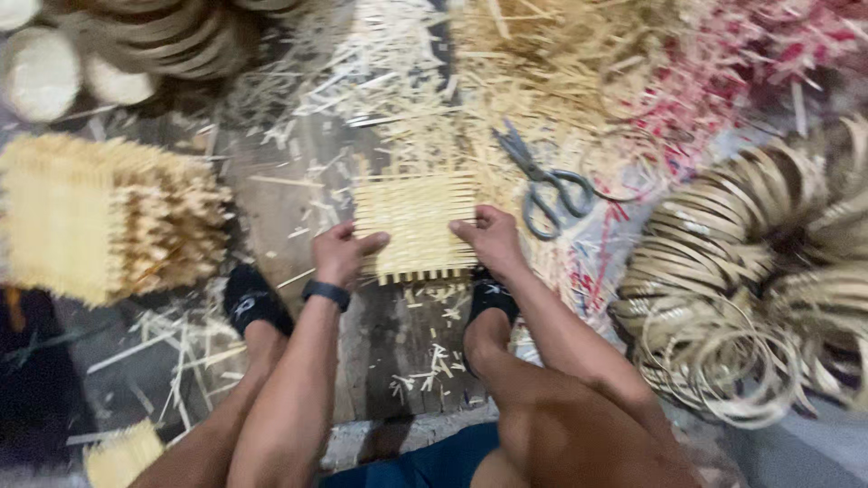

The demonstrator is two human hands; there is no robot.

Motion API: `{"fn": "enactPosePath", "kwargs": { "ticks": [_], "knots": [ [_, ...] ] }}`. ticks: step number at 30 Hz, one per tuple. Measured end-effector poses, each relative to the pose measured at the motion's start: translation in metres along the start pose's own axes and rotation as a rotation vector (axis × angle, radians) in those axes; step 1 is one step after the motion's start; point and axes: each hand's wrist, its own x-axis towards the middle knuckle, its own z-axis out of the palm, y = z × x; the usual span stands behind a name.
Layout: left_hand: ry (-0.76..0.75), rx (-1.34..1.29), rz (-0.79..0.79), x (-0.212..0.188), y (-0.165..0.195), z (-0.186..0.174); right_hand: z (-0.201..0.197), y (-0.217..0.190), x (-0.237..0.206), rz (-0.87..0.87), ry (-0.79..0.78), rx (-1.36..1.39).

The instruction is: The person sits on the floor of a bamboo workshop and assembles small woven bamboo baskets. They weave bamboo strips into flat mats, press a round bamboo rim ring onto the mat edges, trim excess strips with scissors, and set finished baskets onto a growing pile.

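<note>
A small square mat woven from pale bamboo strips (414,217) lies on the floor between my feet. My left hand (342,253) grips its left edge, thumb on top, with a dark band on the wrist. My right hand (488,237) holds the mat's right edge. Both hands press the mat at its lower corners.
A stack of finished woven mats (99,212) stands at the left. Grey scissors (542,185) lie just right of the mat. Coiled bamboo rings (768,289) pile up at the right. Loose pale strips (506,63) and red strips (723,63) cover the far floor. My black slippers (253,303) flank the mat.
</note>
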Motion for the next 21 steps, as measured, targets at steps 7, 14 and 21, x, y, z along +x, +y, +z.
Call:
{"fn": "enactPosePath", "kwargs": {
  "ticks": [7,14,21],
  "knots": [
    [0.02,-0.011,0.017,-0.019,0.003,0.001,-0.122,-0.012,0.014,-0.268,0.635,-0.502],
    [0.247,0.403,0.251,-0.046,0.035,0.001,-0.221,-0.016,0.008,-0.246,0.389,-1.547],
    [0.303,0.719,1.157,-0.101,0.129,0.015,-0.161,-0.104,0.001,-0.535,0.21,-0.995]
  ]
}}
